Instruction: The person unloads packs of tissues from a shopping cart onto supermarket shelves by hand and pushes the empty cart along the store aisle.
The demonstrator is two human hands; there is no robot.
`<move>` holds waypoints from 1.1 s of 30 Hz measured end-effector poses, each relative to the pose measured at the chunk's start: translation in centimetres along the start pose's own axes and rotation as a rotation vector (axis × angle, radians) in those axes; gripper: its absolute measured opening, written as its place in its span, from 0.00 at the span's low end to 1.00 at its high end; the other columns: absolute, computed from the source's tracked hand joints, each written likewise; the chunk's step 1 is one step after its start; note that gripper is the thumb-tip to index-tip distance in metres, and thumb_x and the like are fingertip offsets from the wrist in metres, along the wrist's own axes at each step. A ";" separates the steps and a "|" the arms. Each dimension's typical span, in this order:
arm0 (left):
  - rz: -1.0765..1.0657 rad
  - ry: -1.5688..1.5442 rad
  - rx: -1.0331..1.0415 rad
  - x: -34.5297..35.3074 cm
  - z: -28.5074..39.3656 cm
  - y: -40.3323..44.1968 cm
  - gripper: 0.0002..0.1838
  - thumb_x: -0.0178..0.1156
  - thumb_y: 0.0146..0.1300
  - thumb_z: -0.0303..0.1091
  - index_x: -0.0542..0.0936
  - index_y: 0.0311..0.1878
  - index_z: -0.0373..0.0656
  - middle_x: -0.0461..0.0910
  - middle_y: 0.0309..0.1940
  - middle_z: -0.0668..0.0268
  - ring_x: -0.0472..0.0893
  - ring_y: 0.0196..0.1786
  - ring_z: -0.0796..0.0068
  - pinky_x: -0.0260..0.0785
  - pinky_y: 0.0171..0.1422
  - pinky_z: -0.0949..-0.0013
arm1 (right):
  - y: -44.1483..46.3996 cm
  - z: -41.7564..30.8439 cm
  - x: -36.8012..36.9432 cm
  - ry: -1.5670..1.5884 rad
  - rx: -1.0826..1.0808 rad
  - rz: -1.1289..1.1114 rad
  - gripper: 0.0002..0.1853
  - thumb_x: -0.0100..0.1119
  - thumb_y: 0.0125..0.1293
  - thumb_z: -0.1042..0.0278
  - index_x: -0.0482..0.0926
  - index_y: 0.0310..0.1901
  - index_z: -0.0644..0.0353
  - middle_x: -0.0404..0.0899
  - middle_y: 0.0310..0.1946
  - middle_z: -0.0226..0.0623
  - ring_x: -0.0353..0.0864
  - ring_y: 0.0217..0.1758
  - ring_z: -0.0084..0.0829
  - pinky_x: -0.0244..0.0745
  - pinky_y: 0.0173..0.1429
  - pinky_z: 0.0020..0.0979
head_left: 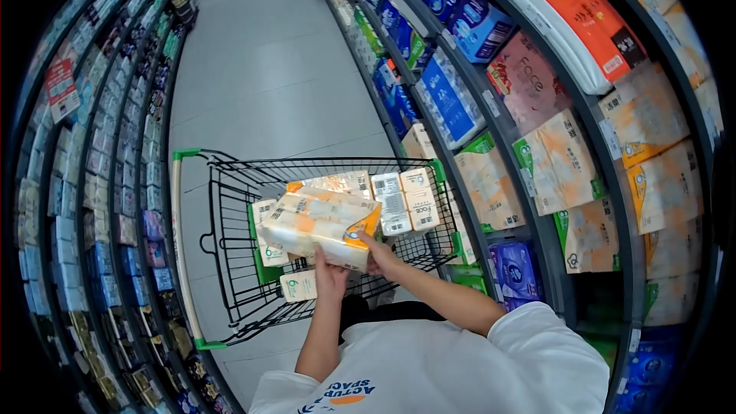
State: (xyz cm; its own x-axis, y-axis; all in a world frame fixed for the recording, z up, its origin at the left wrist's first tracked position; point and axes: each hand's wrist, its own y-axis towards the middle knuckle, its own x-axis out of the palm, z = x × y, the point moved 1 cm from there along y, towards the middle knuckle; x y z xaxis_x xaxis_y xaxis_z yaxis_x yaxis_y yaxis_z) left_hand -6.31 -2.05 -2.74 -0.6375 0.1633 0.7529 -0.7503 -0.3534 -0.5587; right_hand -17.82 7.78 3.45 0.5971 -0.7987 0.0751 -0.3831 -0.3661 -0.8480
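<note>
Both hands hold a large pack of tissues (314,218) with cream, white and orange wrapping, tilted above the shopping cart (230,238). My left hand (331,280) grips its near lower edge, fingers partly hidden underneath. At the right corner, beside the orange patch, my right hand (377,253) is closed on the pack, thumb on top. Inside the cart, more tissue packs (403,203) stand to the right. Another pack (264,215) shows at the left, partly covered, and a small pack with green print (299,286) lies nearest my body.
Shelves (529,169) loaded with tissue packs run close along the right, including a red-orange pack (575,11). Shelves (100,184) with small packets line the left. Grey floor (261,69) stretches down the aisle ahead. The cart's green-ended handle (184,245) faces left.
</note>
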 end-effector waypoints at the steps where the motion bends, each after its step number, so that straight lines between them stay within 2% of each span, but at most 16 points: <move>1: 0.020 -0.047 -0.042 1.2 1.0 -0.1 0.41 0.53 0.63 0.63 0.57 0.70 0.44 0.64 0.67 0.55 0.66 0.68 0.55 0.60 0.68 0.45 | -0.8 -0.1 0.2 -0.079 -0.124 0.056 0.37 0.54 0.57 0.28 0.78 0.42 0.64 0.75 0.21 0.32 0.74 0.22 0.22 0.70 0.29 0.27; 2: 0.039 -0.089 -0.081 2.4 1.5 -0.4 0.42 0.53 0.63 0.64 0.58 0.70 0.45 0.64 0.67 0.56 0.67 0.67 0.55 0.60 0.67 0.45 | -1.3 -0.2 0.4 -0.157 -0.248 0.113 0.38 0.56 0.58 0.30 0.78 0.42 0.68 0.75 0.21 0.32 0.75 0.22 0.22 0.71 0.30 0.28; 3: 0.079 -0.038 -0.064 3.4 1.3 -0.8 0.41 0.52 0.63 0.65 0.60 0.69 0.46 0.65 0.66 0.56 0.68 0.65 0.56 0.61 0.66 0.46 | -1.1 0.5 0.6 -0.213 -0.438 0.250 0.39 0.58 0.58 0.34 0.75 0.45 0.75 0.80 0.28 0.40 0.81 0.30 0.28 0.76 0.37 0.33; 4: 0.067 -0.010 -0.078 4.4 1.0 -1.4 0.41 0.52 0.63 0.65 0.60 0.69 0.46 0.65 0.66 0.56 0.68 0.65 0.56 0.61 0.66 0.46 | -1.4 1.1 0.1 -0.183 -0.443 0.266 0.39 0.58 0.58 0.34 0.75 0.45 0.75 0.80 0.28 0.40 0.81 0.30 0.28 0.76 0.37 0.33; 6: 0.123 -0.012 -0.064 6.0 0.2 -2.4 0.38 0.52 0.64 0.63 0.62 0.68 0.46 0.67 0.65 0.58 0.69 0.64 0.58 0.62 0.65 0.47 | -2.1 1.8 -0.8 -0.304 -0.461 0.330 0.41 0.59 0.58 0.36 0.72 0.49 0.78 0.81 0.39 0.49 0.83 0.40 0.36 0.77 0.46 0.34; 7: 0.134 -0.053 -0.097 6.6 -0.4 -2.8 0.35 0.57 0.63 0.57 0.64 0.67 0.45 0.69 0.64 0.60 0.69 0.65 0.61 0.63 0.66 0.52 | -3.6 1.2 -1.7 -0.302 -0.402 0.278 0.43 0.60 0.58 0.37 0.68 0.53 0.80 0.80 0.46 0.55 0.82 0.48 0.42 0.75 0.53 0.33; 11: 0.036 -0.029 -0.124 9.6 -2.8 -4.4 0.32 0.56 0.63 0.49 0.64 0.66 0.44 0.70 0.63 0.60 0.70 0.64 0.61 0.62 0.67 0.52 | -7.8 1.4 -5.6 -0.308 -0.461 0.332 0.45 0.63 0.58 0.41 0.62 0.58 0.80 0.78 0.48 0.55 0.81 0.49 0.41 0.75 0.53 0.32; 15: -0.250 0.058 -0.020 14.5 -5.3 -5.8 0.33 0.57 0.61 0.42 0.61 0.67 0.40 0.68 0.64 0.58 0.69 0.65 0.59 0.61 0.70 0.53 | -12.8 2.5 -10.8 -0.075 -0.849 0.251 0.41 0.67 0.59 0.50 0.60 0.63 0.73 0.79 0.47 0.51 0.82 0.48 0.37 0.77 0.51 0.33; 18: -0.450 0.106 0.091 21.3 -8.1 -9.4 0.37 0.60 0.56 0.36 0.60 0.68 0.39 0.69 0.63 0.58 0.69 0.65 0.58 0.59 0.71 0.54 | -21.1 1.7 -16.4 -0.170 -0.963 0.174 0.45 0.66 0.58 0.45 0.58 0.63 0.73 0.79 0.47 0.51 0.83 0.47 0.43 0.77 0.50 0.35; 20: -0.680 0.138 0.081 24.6 -9.8 -10.5 0.38 0.61 0.53 0.35 0.61 0.68 0.40 0.69 0.63 0.58 0.70 0.64 0.57 0.58 0.72 0.52 | -25.4 2.5 -21.3 -0.284 -1.062 0.296 0.39 0.67 0.58 0.51 0.63 0.62 0.69 0.78 0.48 0.50 0.81 0.52 0.42 0.76 0.52 0.35; 22: -0.827 0.179 0.153 28.2 -11.0 -11.9 0.39 0.60 0.47 0.31 0.63 0.66 0.36 0.70 0.61 0.55 0.70 0.64 0.54 0.61 0.71 0.51 | -34.9 2.0 -26.0 -0.755 -1.450 0.882 0.35 0.70 0.56 0.56 0.68 0.60 0.66 0.78 0.49 0.49 0.78 0.54 0.44 0.75 0.54 0.36; 24: -1.029 0.192 0.206 31.9 -12.4 -13.9 0.40 0.61 0.46 0.31 0.62 0.66 0.34 0.70 0.61 0.53 0.72 0.62 0.53 0.65 0.68 0.51 | -41.8 2.8 -30.6 -0.659 -1.624 1.083 0.32 0.71 0.53 0.57 0.72 0.57 0.65 0.74 0.54 0.51 0.74 0.58 0.47 0.73 0.58 0.38; 26: -1.170 0.195 0.214 35.0 -14.5 -15.5 0.40 0.61 0.45 0.30 0.63 0.66 0.34 0.71 0.60 0.53 0.73 0.60 0.52 0.67 0.66 0.51 | -49.3 3.3 -32.8 -0.708 -1.686 1.272 0.39 0.73 0.51 0.55 0.68 0.61 0.66 0.66 0.62 0.53 0.69 0.63 0.51 0.66 0.65 0.41; 29: -1.468 0.258 0.299 38.1 -17.9 -16.1 0.40 0.66 0.45 0.33 0.65 0.65 0.35 0.74 0.57 0.54 0.76 0.57 0.53 0.70 0.62 0.55 | -55.3 4.8 -35.4 -0.743 -1.636 1.148 0.52 0.73 0.51 0.50 0.53 0.70 0.66 0.54 0.69 0.56 0.59 0.70 0.55 0.57 0.71 0.44; 30: -1.633 0.309 0.380 39.3 -19.2 -16.7 0.40 0.69 0.45 0.35 0.67 0.64 0.36 0.75 0.55 0.55 0.76 0.56 0.56 0.72 0.60 0.58 | -56.4 5.2 -36.0 -0.691 -1.561 0.936 0.56 0.73 0.50 0.49 0.47 0.72 0.66 0.52 0.69 0.58 0.58 0.70 0.56 0.57 0.71 0.43; 33: -1.695 0.296 0.364 42.7 -22.9 -18.7 0.38 0.69 0.46 0.35 0.68 0.63 0.36 0.76 0.54 0.55 0.77 0.55 0.57 0.72 0.59 0.59 | -58.9 7.9 -37.8 -0.702 -1.483 0.934 0.60 0.74 0.49 0.50 0.42 0.72 0.67 0.54 0.68 0.61 0.59 0.70 0.57 0.58 0.71 0.42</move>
State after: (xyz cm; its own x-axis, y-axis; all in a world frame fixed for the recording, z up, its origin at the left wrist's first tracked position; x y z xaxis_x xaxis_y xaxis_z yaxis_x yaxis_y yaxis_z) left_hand -23.50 32.61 31.84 0.6957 0.6681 0.2639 -0.5134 0.2056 0.8332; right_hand -12.26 63.33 46.37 -0.1404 -0.7844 -0.6042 -0.6979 -0.3545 0.6223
